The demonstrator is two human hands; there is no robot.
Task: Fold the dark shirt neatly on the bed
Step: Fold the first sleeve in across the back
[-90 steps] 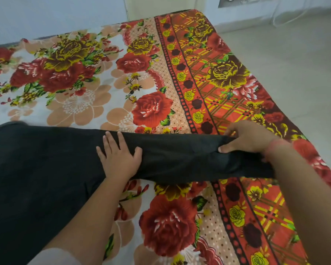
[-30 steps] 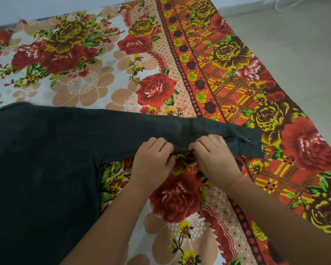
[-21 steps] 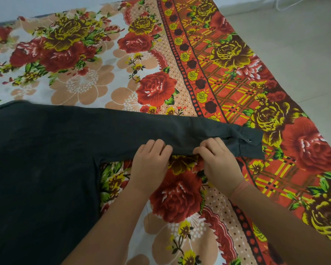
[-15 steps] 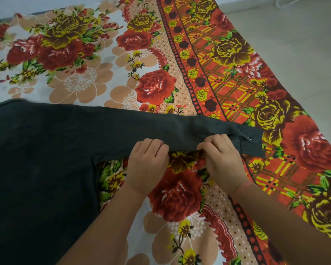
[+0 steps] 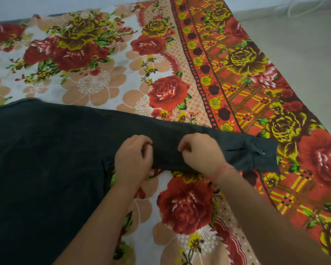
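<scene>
Currently both hands are closed on fabric. Left hand [image 5: 133, 159] and right hand [image 5: 202, 154] sit side by side on the sleeve [image 5: 166, 150], fingers curled and pinching the cloth; the thumbs are hidden, so how deep the grip goes is unclear.

Sleeve runs flat from the hands toward the right edge of the bed [image 5: 103, 73]. It ends in a cuff [image 5: 260, 159] with 1 metal snap [image 5: 263, 152], just short of that edge. The body of the dark shirt [image 5: 42, 169] is spread over the near left part of the bed, running out of view at the left and near edges. Floral sheet shows beyond and beneath. Floor [image 5: 294, 54] lies past the right edge.

Handling (judgement): light, soft and limp, so it holds no shape and drapes wherever it is not supported. The weave looks matte, unlikely to slip. Best taken along the sleeve's edges or seam at 2 spaced points, so it swings over as a straight band; the cuff is the stiffest spot.

Change: 3 s ago the left hand lay flat on the sleeve and the right was out at the cuff end. 0.5 s ago both held the sleeve's near edge; now they reach further over it. Sleeve and cuff have not moved.
</scene>
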